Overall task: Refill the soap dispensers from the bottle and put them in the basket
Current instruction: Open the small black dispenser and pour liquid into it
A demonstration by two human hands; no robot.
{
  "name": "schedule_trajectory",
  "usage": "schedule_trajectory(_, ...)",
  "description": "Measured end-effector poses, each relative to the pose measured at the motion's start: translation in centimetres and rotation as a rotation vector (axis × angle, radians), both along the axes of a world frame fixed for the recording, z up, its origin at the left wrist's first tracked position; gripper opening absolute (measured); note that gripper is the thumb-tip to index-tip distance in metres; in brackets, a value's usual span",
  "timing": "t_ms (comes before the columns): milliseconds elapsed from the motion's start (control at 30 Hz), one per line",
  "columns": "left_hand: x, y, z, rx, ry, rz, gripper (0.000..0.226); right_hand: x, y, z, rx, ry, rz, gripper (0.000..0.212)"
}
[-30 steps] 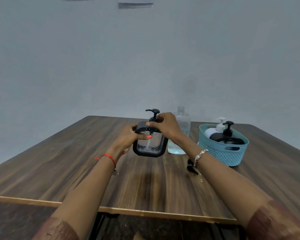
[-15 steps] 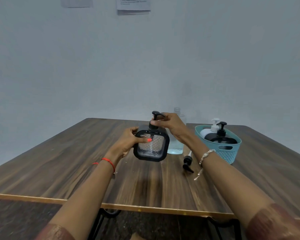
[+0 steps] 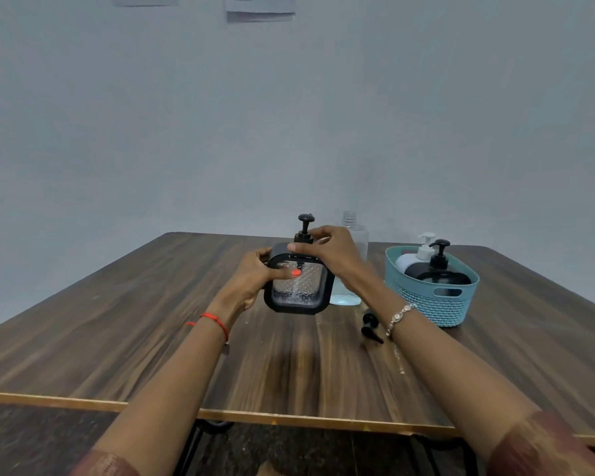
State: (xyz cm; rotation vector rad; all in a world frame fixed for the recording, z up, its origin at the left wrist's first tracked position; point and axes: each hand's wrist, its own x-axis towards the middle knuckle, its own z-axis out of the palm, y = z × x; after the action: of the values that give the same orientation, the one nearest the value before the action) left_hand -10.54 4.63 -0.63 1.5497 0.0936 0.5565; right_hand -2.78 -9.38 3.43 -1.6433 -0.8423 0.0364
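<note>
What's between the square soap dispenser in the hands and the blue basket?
In the head view, the clear refill bottle stands there, uncapped, partly behind the right hand. A loose black pump lies on the table a little nearer the camera.

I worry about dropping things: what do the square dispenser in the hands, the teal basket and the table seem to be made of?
The square dispenser: black matte frame, likely plastic, around a clear dimpled panel that glints; glass or acrylic, cannot tell. The teal basket: moulded plastic, by its regular perforated weave and cut-out handle. The table: wood-grain top, satin sheen; possibly laminate.
</note>
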Motion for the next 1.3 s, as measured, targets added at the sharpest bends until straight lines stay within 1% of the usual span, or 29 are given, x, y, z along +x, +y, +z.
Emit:
schedule_trajectory(33,0.1,0.1,0.0,0.000,0.002,-0.002,0.034,0.0,0.3,-0.1,-0.025,-0.046,-0.036,0.025)
schedule_trajectory(100,0.1,0.3,0.0,-0.004,0.007,-0.001,0.034,0.2,0.6,-0.1,-0.035,-0.050,-0.015,0.024)
schedule_trajectory(200,0.1,1.0,-0.2,-0.018,0.011,0.011,0.034,0.9,0.8,0.4,-0.028,-0.001,0.072,0.034)
schedule_trajectory(333,-0.1,2.0,-0.5,-0.023,0.049,0.033,0.035,1.6,0.8,1.3,0.134,0.082,0.198,0.034)
schedule_trajectory(400,-0.3,2.5,-0.8,-0.036,0.067,0.062,0.038,1.8,0.6,1.9,0.196,0.058,0.180,0.031)
schedule_trajectory(467,-0.5,3.0,-1.1,-0.061,0.069,0.115,0.040,2.2,0.4,2.2,0.311,0.057,0.153,0.028)
schedule_trajectory(533,-0.7,3.5,-1.3,-0.095,0.063,0.195,0.035,2.4,0.3,2.0,0.437,0.054,0.165,0.032)
schedule_trajectory(567,-0.8,3.8,-1.4,-0.116,0.053,0.237,0.031,2.4,0.3,1.5,0.457,0.021,0.155,0.034)
schedule_trajectory(600,-0.9,4.2,-1.5,-0.138,0.040,0.274,0.029,2.5,0.4,0.8,0.435,-0.037,0.124,0.036)
schedule_trajectory(633,-0.9,4.6,-1.6,-0.162,0.030,0.305,0.030,2.5,0.6,-0.3,0.368,-0.124,0.086,0.038)
schedule_trajectory(700,-1.1,5.2,-1.6,-0.199,0.013,0.353,0.032,2.5,0.7,-2.8,0.144,-0.367,0.063,0.036)
schedule_trajectory(767,-1.1,5.6,-1.6,-0.220,-0.015,0.395,0.041,2.7,0.7,-5.7,-0.117,-0.624,0.133,0.034)
schedule_trajectory(800,-1.1,5.7,-1.5,-0.228,-0.029,0.408,0.043,2.8,0.8,-7.0,-0.240,-0.710,0.175,0.035)
schedule_trajectory(867,-1.1,5.8,-1.5,-0.234,-0.051,0.418,0.037,2.9,0.9,-9.0,-0.420,-0.807,0.231,0.037)
schedule_trajectory(900,-1.1,5.7,-1.4,-0.234,-0.054,0.417,0.034,3.1,1.0,-9.8,-0.478,-0.836,0.245,0.039)
schedule_trajectory(1000,-0.9,5.6,-1.4,-0.220,-0.052,0.418,0.035,3.3,1.3,-11.0,-0.627,-0.873,0.260,0.047)
schedule_trajectory(1067,-0.8,5.5,-1.3,-0.214,-0.048,0.414,0.035,3.3,1.3,-11.2,-0.667,-0.851,0.260,0.052)
schedule_trajectory(1200,-0.5,5.2,-1.4,-0.195,-0.017,0.395,0.044,3.5,0.8,-11.4,-0.628,-0.825,0.244,0.063)
schedule_trajectory(1267,-0.1,5.1,-1.6,-0.199,-0.013,0.377,0.046,3.8,0.3,-11.0,-0.530,-0.819,0.161,0.058)
schedule_trajectory(1300,0.0,5.1,-1.7,-0.198,-0.016,0.374,0.046,3.8,0.1,-10.6,-0.439,-0.777,0.079,0.053)
